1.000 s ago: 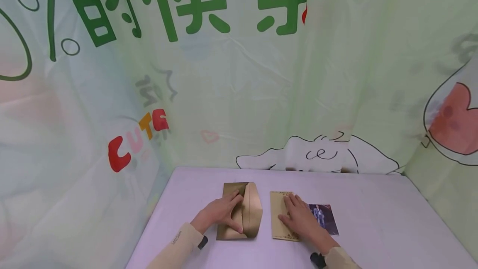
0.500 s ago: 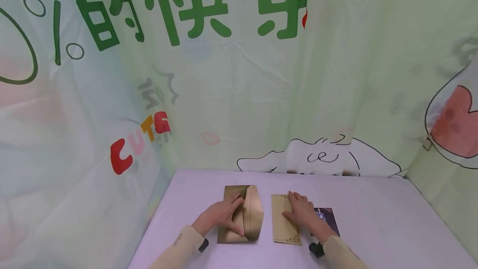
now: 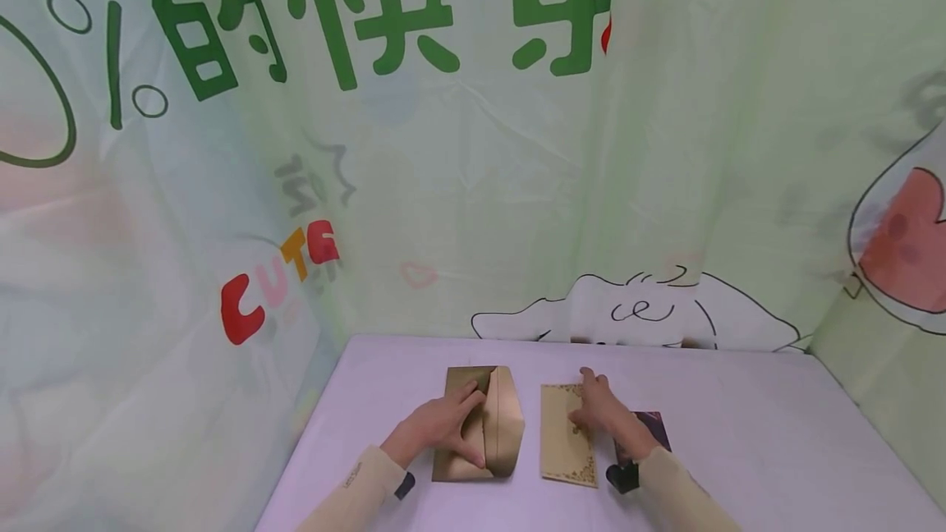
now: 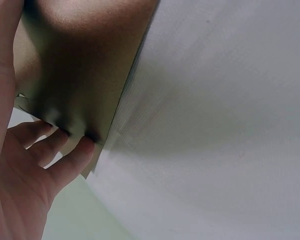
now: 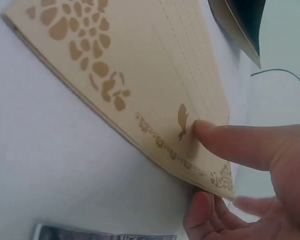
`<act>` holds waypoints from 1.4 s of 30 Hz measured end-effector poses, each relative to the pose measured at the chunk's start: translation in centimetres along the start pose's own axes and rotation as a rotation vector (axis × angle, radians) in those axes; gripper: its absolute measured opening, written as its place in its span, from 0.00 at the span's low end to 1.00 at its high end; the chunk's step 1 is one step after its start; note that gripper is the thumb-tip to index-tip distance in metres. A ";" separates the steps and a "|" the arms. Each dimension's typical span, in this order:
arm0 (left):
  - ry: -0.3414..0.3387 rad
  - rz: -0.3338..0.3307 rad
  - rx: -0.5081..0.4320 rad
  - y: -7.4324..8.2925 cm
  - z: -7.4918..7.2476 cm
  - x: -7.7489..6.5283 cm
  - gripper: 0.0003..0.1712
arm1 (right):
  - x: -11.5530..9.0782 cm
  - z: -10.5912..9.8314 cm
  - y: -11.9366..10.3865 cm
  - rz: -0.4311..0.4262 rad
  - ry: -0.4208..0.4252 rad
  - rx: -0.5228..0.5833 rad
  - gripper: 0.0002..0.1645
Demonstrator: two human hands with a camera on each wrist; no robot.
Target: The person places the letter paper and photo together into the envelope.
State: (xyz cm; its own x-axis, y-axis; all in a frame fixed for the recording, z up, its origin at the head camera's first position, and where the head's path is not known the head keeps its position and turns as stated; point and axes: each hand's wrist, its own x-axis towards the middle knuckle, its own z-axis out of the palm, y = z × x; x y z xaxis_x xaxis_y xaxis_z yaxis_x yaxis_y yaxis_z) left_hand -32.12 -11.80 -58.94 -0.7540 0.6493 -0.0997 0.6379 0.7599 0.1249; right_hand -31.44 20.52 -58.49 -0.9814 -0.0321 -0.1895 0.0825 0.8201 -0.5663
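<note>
A gold envelope (image 3: 504, 421) lies on the table with its pointed flap spread to the right. Over its pocket rests my left hand (image 3: 443, 421), thumb and fingers wide apart; in the left wrist view the fingertips (image 4: 85, 145) touch the edge of the shiny paper. To the right is a cream card (image 3: 562, 442) with brown lacy corners and ruled lines. My right hand (image 3: 602, 407) holds its far right edge: the right wrist view has the thumb (image 5: 210, 132) on the card's face and the other fingers below the edge. A dark photo (image 3: 650, 425) lies partly under the right forearm.
The table (image 3: 769, 433) wears a pale lilac cover. Printed curtains (image 3: 473, 187) hang close behind it and along both sides. Dark straps with small devices sit at both wrists. In the right wrist view, part of the photo (image 5: 105, 236) shows at the bottom edge.
My right hand has slid from the middle of the card to its far right edge and now grips it there. The right forearm covers more of the photo. My left hand stays on the envelope.
</note>
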 end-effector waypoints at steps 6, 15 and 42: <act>0.011 0.008 0.009 0.0 0.0 0.1 0.60 | -0.5 -0.3 0.2 0.068 -0.004 0.090 0.49; 0.003 0.013 0.002 0.1 -0.2 0.0 0.60 | -0.9 -0.2 1.0 -0.027 0.151 0.101 0.10; -0.002 0.015 -0.011 0.1 -0.2 -0.2 0.60 | -0.3 0.0 -1.6 -0.037 0.122 0.340 0.14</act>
State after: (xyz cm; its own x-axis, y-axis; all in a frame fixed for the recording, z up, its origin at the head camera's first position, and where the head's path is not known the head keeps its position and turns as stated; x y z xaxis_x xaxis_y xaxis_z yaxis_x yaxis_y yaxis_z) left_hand -31.98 -11.85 -58.68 -0.7443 0.6604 -0.0996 0.6471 0.7500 0.1370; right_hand -31.32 19.19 -57.50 -0.9965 0.0272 -0.0788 0.0799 0.5822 -0.8091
